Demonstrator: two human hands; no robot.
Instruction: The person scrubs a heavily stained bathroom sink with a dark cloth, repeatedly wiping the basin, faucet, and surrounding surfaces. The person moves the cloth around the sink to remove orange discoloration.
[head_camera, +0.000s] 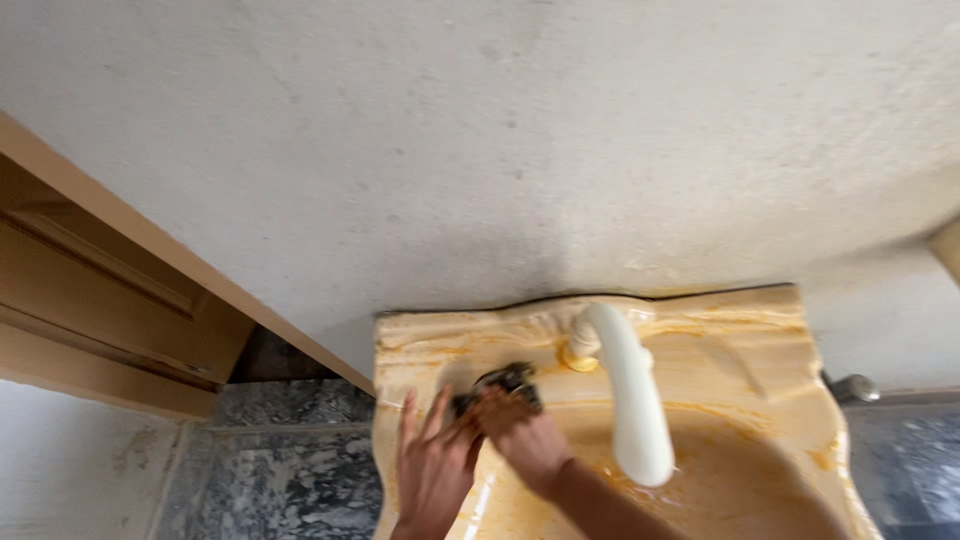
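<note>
- Right hand (525, 435) grips a dark, wiry scouring pad (505, 382) on the cream-and-orange marbled ceramic basin's (760, 340) left ledge; wet glaze could let it slip.
- Left hand (432, 465), fingers spread open, braces beside; the pad may scrape it.

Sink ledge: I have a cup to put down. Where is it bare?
Bare ledge lies right of the spout, up to the wall. Left of it is crowded: the left hand and right hand press a dark scrubber.

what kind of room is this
Likely a bathroom or washroom: a yellowish marbled basin fixed to a plastered wall, a white tap over it, and a wooden door frame beside it.
</note>
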